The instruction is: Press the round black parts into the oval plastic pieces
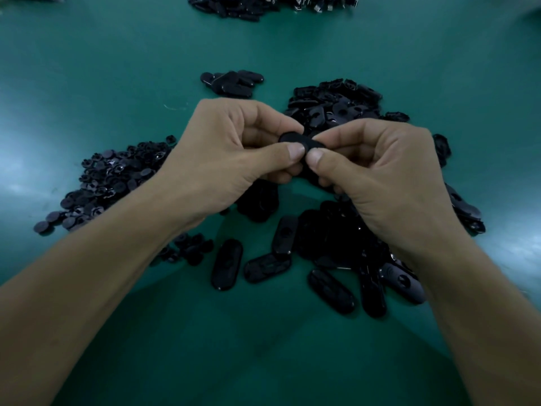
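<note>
— What is held at the centre?

— A black oval plastic piece [295, 141] is pinched between both hands and kept raised above the green table surface [117, 68]. One end is gripped by the left hand [234, 148], with thumb and curled forefinger closed on it. The other end is gripped by the right hand [380, 171] in the same manner. The two thumb tips are brought almost together over the piece.

— Can a round part be seen in it?

— That cannot be told, since most of the piece is covered by the fingers.

— Where are the round parts kept?

— A heap of small round black parts [117, 177] is spread on the table to the left of the left wrist. A few more are seen beneath that forearm.

— And the other ovals?

— Many loose black oval pieces [227, 263] are scattered beneath the hands and nearer the viewer. A mixed dark pile [336, 104] is heaped just beyond the right hand. A small cluster of ovals [231, 83] is laid farther back, and a far dark pile [272, 5] is cut off by the top edge.
</note>
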